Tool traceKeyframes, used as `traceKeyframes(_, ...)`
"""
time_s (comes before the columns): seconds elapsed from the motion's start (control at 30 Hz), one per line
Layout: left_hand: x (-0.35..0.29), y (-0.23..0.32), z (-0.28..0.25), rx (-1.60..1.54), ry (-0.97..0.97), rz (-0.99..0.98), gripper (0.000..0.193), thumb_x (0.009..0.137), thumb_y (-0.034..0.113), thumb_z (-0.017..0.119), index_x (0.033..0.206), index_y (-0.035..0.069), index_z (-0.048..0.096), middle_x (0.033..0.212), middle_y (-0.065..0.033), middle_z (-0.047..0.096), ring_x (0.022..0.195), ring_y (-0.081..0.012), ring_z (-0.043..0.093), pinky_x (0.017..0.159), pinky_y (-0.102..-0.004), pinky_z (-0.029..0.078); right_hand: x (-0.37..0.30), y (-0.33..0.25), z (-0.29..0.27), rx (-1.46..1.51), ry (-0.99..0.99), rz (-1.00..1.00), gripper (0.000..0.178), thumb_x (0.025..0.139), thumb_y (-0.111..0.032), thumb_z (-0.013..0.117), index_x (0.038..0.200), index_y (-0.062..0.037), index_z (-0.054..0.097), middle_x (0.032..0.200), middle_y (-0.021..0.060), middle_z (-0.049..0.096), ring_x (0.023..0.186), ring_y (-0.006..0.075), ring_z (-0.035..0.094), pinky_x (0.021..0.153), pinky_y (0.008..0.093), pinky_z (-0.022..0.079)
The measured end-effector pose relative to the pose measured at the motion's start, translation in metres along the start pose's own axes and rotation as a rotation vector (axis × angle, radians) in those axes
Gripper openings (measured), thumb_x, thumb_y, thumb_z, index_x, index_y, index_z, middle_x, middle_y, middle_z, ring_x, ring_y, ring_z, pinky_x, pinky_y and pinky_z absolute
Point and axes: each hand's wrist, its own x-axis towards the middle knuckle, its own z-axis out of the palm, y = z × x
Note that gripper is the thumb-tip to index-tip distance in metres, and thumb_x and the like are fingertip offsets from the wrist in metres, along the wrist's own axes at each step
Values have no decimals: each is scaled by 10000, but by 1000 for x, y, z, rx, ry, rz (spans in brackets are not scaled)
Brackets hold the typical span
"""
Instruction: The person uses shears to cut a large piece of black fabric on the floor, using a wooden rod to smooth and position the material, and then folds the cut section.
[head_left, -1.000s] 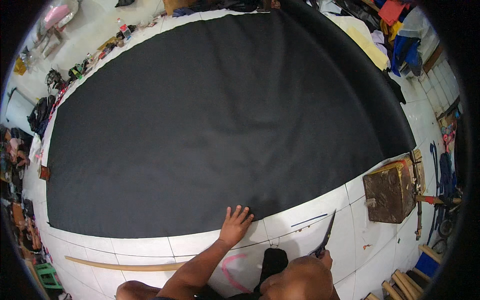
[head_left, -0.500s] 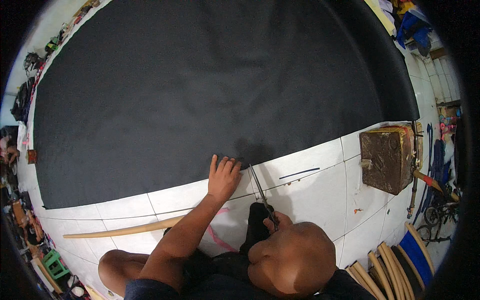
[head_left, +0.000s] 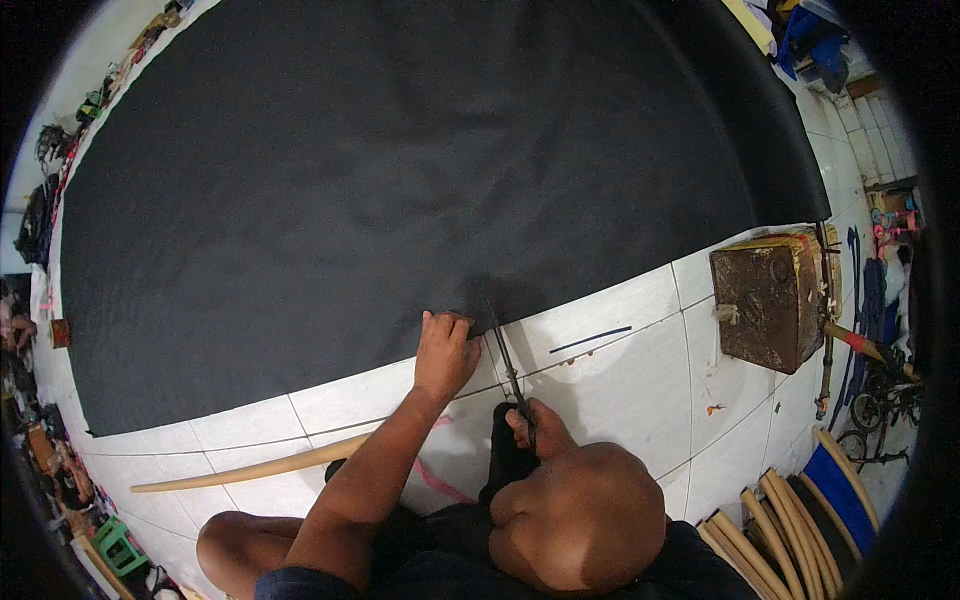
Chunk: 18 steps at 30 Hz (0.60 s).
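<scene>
A large sheet of black fabric (head_left: 380, 180) is spread over the white tiled floor, its near edge running across in front of me. My left hand (head_left: 447, 355) grips that near edge, its fingers curled over the cloth. In my right hand (head_left: 540, 428), just behind my raised knee, is a pair of long dark scissors (head_left: 507, 365). Their blades point away from me and reach the fabric's edge, with the tips over the cloth close to my left fingers. Part of my right forearm is hidden by the knee.
A worn brown block-like box (head_left: 770, 305) stands at the right by the fabric's rolled end. A thin dark blue strip (head_left: 590, 340) lies on the tiles. A tan curved tube (head_left: 250, 465) rests at left, and several more tubes (head_left: 770, 530) are stacked at lower right.
The scissors and my right hand have moved forward, so the blades now overlap the fabric's edge. My left fingers have gone from lying flat to curling on the cloth.
</scene>
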Motion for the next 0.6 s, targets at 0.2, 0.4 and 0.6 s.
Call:
traceKeyframes(0.2,-3,-3,8,-12,91,42,192,787,64,704,965,59,631,957,-109,570,966,-325,568,1053,-622,362,7,8,11,8,-81,90,685,860,-513,669,1381,-133,437,1244,183,574,1091,302,603,833,486,509)
traceKeyframes(0.4,-4,-1,12,53,80,57,95,800,72,694,875,66,636,908,-80,579,926,-297,573,1055,-628,355,14,16,18,-162,141,-86,449,865,-465,714,940,-33,615,763,61,629,723,168,591,699,347,472)
traceKeyframes(0.6,-4,-5,16,56,91,57,73,806,86,687,860,79,639,899,-62,581,932,-273,581,1071,-621,340,14,3,17,-81,96,-44,390,884,-419,703,893,-36,630,756,76,647,701,177,592,677,355,478)
